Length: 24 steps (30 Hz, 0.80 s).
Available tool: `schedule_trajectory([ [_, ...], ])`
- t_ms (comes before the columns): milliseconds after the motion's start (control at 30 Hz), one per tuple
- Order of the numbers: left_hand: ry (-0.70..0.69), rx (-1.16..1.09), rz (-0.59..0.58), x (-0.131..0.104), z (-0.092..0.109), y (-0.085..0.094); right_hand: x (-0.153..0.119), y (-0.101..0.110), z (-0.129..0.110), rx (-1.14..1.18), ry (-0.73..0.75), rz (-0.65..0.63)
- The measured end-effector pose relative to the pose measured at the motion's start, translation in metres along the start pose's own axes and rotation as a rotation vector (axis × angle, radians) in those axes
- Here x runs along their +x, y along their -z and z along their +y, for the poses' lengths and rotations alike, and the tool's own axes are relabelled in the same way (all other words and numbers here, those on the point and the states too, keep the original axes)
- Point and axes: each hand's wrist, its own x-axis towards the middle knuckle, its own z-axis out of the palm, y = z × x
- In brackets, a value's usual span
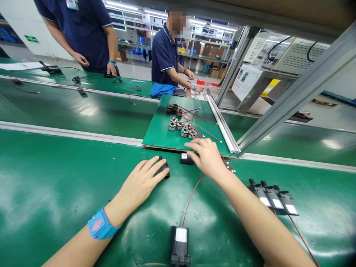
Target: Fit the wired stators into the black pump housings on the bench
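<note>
My left hand (pixel 141 181), with a blue strap at its wrist, rests its spread fingers on a small black part (pixel 163 168) on the green table. To the right, my right hand (pixel 207 155) hovers with fingers apart at the front edge of a raised green board (pixel 158 129). Under that edge, a black part with a white label (pixel 186 158) sits just left of the right hand. Round metal parts (pixel 184 131) with red wires lie in a group on the board. Nearer to me lies a black labelled housing (pixel 180 244) with a red wire.
Several black labelled housings (pixel 275 198) lie in a row on the right. A slanted metal post (pixel 292 89) rises beside the board. Across the green conveyor (pixel 111 107), two people stand at the far bench; a blue cloth (pixel 162 89) lies there.
</note>
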Motion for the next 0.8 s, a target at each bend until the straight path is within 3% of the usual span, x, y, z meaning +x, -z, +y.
schedule_trajectory([
  [67, 0.003, -0.095, 0.036, -0.002, 0.004, -0.001, 0.031, -0.009, 0.012, -0.160, -0.051, 0.075],
  [167, 0.103, -0.321, 0.128, -0.008, 0.010, 0.000, 0.065, -0.021, 0.024, -0.312, -0.059, 0.077],
  [300, 0.259, -0.552, 0.165, -0.014, 0.021, 0.005, 0.080, -0.030, 0.027, -0.354, -0.011, 0.062],
  [400, 0.314, -0.654, 0.133, -0.015, 0.028, 0.008, 0.067, -0.026, 0.020, -0.261, 0.009, 0.074],
  [567, 0.417, -0.738, 0.155, -0.016, 0.034, 0.005, 0.011, 0.006, -0.014, 0.395, 0.061, -0.029],
  [633, 0.446, -0.781, 0.148, -0.017, 0.038, 0.004, -0.011, 0.022, -0.030, 0.555, 0.085, -0.105],
  [800, 0.450, -0.852, 0.157, -0.017, 0.046, 0.004, -0.036, 0.040, -0.055, 0.579, 0.182, -0.306],
])
